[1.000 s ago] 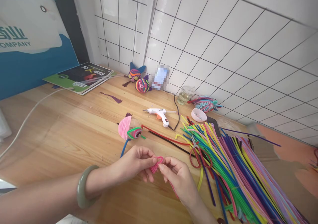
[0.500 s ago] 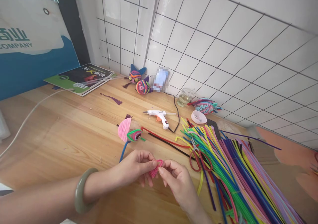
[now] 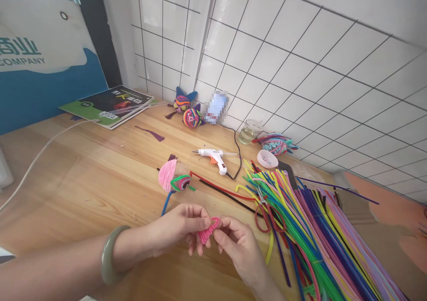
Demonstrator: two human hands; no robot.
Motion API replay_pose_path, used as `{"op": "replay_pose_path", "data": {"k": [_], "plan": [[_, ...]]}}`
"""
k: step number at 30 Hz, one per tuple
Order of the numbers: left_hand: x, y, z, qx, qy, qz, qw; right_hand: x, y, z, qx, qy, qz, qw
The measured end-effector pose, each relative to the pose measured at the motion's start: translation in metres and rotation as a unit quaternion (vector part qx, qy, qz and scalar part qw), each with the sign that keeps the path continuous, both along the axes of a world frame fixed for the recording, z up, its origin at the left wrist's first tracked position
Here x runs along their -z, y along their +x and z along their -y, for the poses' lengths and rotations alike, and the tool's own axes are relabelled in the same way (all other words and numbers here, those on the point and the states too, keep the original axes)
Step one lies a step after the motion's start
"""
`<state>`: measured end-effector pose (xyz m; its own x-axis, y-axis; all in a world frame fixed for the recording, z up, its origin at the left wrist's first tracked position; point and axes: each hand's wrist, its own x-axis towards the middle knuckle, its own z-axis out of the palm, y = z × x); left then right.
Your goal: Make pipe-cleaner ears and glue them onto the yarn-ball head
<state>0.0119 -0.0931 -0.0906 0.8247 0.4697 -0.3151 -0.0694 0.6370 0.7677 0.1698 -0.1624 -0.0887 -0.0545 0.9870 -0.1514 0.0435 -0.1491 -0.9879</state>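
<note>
A small fan-shaped piece of folded pink pipe cleaner (image 3: pixel 206 235) is held between both hands above the table. My left hand (image 3: pixel 187 225), with a green bangle (image 3: pixel 110 256) on its wrist, pinches the piece from the left. From the right, my right hand (image 3: pixel 238 247) pinches its edge between thumb and finger. Just beyond the hands sits a fish-like ball (image 3: pixel 167 176), partly wrapped in pink, with a green-rimmed eye (image 3: pixel 181 183). A blue pipe cleaner (image 3: pixel 167 203) sticks out beneath it toward my left hand.
Red-handled scissors (image 3: pixel 267 216) lie against a large bundle of coloured pipe cleaners (image 3: pixel 310 229) on the right. A white hot glue gun (image 3: pixel 213 155) lies mid-table. Behind are finished colourful fish (image 3: pixel 192 117), a glass jar (image 3: pixel 248 132), a pink dish (image 3: pixel 267 158) and a purple tassel (image 3: pixel 155 135).
More of the pink piece shows between the hands, and its folds face the camera more. Both hands stay in nearly the same place, still pinching it.
</note>
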Motion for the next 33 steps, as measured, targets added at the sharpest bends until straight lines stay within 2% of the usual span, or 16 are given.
{"op": "replay_pose_path", "data": {"k": [6, 13, 21, 27, 33], "plan": [[0.000, -0.001, 0.000, 0.020, -0.065, 0.025, 0.997, 0.003, 0.000, 0.001, 0.002, 0.006, -0.011, 1.000], [-0.002, 0.000, 0.003, 0.022, -0.061, 0.029, 0.997, -0.001, -0.003, 0.004, -0.030, 0.009, -0.020, 0.999], [-0.001, -0.001, 0.003, 0.027, -0.085, 0.041, 0.995, -0.007, -0.007, 0.004, -0.043, 0.057, -0.033, 0.997], [0.002, -0.002, 0.004, 0.037, -0.115, 0.055, 0.991, -0.006, -0.006, 0.004, -0.014, 0.094, 0.018, 0.995], [0.003, -0.002, 0.007, 0.048, -0.138, 0.077, 0.986, 0.004, -0.003, 0.005, 0.045, 0.054, -0.006, 0.998]]}}
